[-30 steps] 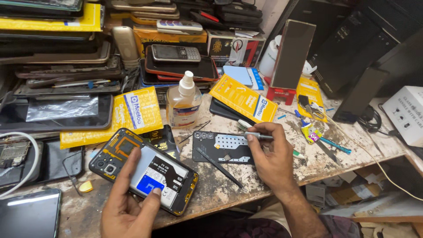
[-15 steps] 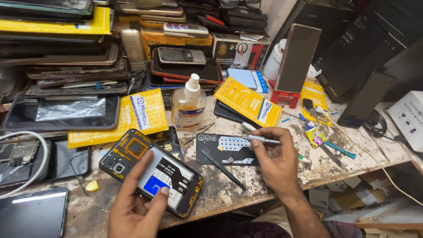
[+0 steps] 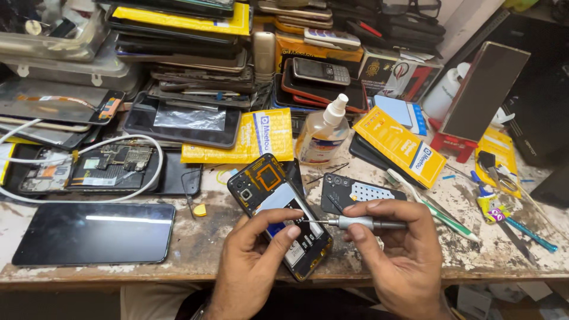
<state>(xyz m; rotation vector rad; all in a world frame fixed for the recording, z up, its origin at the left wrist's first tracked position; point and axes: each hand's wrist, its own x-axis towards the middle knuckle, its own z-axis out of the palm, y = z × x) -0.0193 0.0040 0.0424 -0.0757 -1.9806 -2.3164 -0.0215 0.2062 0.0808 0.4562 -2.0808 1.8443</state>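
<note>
the right hand (image 3: 396, 249) was clamped on one slim silver metal screwdriver (image 3: 355, 223), tip against one opened black phone with an orange coil (image 3: 278, 210), lying on the worn wooden bench (image 3: 195, 249). the left hand (image 3: 258, 258) gripped that phone's lower end. one clear spray bottle (image 3: 323, 133) stood behind.

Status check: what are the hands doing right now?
Left hand steadies the opened phone on the bench. Right hand holds a small screwdriver, tip at the phone's inside. Black back cover lies just behind; nothing blocks the tip.

One view only, from my head: looking down and forward, close over the bench's (image 3: 178, 249) near edge, stacks along its far edge.
</note>
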